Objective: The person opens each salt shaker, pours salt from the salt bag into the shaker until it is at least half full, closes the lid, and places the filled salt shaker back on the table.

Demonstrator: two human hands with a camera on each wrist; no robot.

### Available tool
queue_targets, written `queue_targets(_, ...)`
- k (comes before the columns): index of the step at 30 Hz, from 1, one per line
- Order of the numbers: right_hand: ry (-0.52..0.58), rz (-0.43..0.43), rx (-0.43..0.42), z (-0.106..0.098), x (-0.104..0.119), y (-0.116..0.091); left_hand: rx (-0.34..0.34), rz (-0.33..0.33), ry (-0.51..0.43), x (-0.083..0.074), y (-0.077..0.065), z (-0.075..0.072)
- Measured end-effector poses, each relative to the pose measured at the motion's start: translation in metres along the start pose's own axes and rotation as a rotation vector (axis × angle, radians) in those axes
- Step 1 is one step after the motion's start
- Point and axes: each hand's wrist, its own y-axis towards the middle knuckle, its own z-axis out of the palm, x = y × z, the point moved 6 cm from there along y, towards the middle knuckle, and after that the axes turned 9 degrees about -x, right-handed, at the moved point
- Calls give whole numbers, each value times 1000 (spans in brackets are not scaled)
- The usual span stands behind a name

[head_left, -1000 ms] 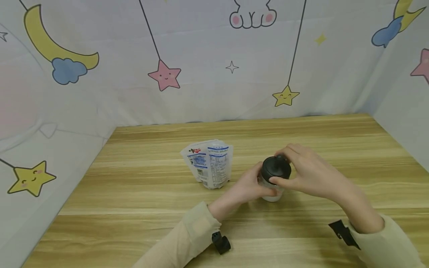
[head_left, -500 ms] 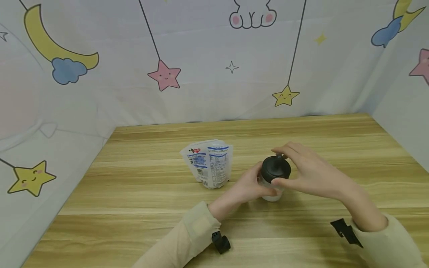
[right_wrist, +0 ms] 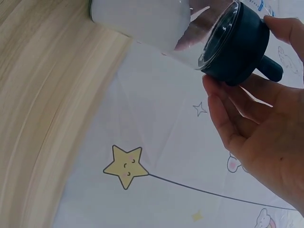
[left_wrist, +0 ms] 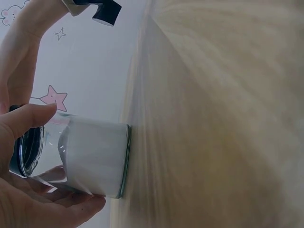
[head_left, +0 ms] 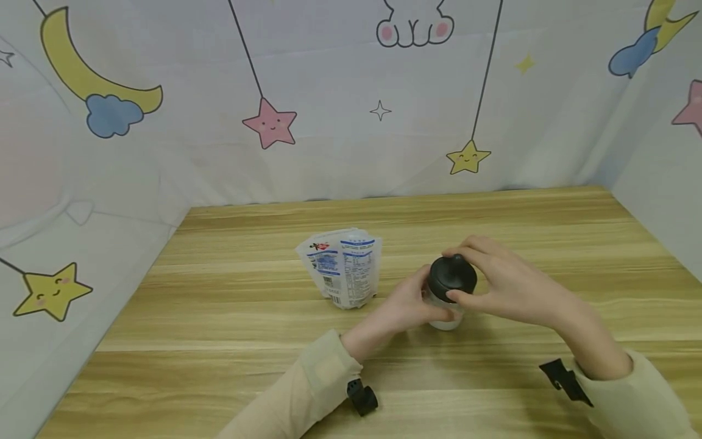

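Observation:
A glass jar [left_wrist: 97, 152] with white contents stands upright on the wooden table, capped by a black lid [head_left: 451, 279] that has a small spout-like knob. My left hand [head_left: 410, 305] grips the jar's body from the left, thumb in front and fingers around the far side. From the right, my right hand [head_left: 507, 286] holds the lid between thumb and fingers, as the right wrist view shows too. In that view the lid's knob [right_wrist: 270, 69] points in toward the palm. The lid sits on the jar's mouth.
A white printed pouch [head_left: 345, 268] with blue lettering stands to the left of the jar. The wooden table [head_left: 219, 360] runs back to a white cloth [head_left: 329, 164] with cartoon stars and moons. Black wrist mounts [head_left: 362, 397] sit on the sleeves.
My right fingers lifted slightly off the lid's far edge half a second ago and have come back onto it. The left hand, jar and pouch have stayed in place.

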Motion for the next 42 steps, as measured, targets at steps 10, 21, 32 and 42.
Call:
queue_targets(10, -24, 17, -24, 1, 0, 1, -6, -20, -3, 0, 0, 1)
queue_targets(21, -103, 75, -51, 0, 4, 1, -10, -13, 8, -2, -1, 1)
queue_targets(32, 21, 27, 18, 0, -2, -1, -19, -2, -5, -2, -2, 0)
queue_targets(42, 76, -9, 7, 6, -4, 1, -5, 7, 4, -1, 0, 0)
